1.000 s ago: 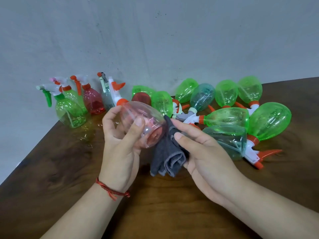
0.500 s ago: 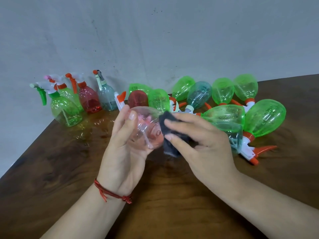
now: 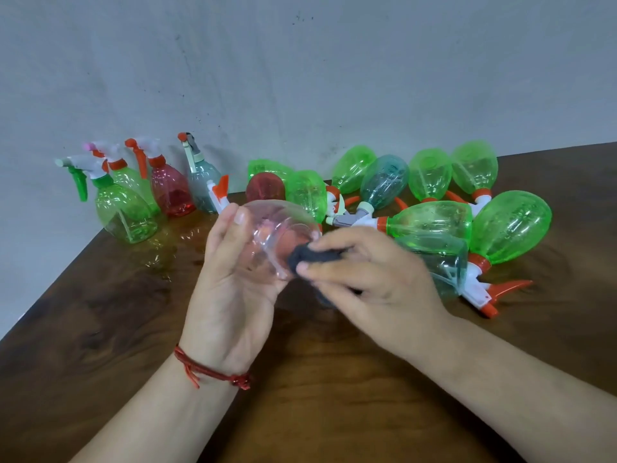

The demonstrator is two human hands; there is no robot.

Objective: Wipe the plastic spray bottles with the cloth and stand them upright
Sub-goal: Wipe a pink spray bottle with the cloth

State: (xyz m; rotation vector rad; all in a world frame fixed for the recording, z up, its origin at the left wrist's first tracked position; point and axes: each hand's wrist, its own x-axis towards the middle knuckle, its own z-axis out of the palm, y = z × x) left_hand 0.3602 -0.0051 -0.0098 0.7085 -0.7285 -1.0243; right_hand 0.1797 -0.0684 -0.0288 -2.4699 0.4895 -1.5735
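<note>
Here, a clear pink bottle (image 3: 280, 238) is gripped above the table (image 3: 100, 329) by the left hand (image 3: 230, 289), base turned rightward, presumably so the cloth (image 3: 310, 259) pinched in the right hand (image 3: 377, 279) can be rubbed against it.

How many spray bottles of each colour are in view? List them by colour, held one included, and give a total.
Green bottles: 9
Grey-blue bottles: 2
Pale teal bottle: 1
Red bottles: 2
Clear pinkish bottle, held in the left hand: 1
Total: 15
</note>
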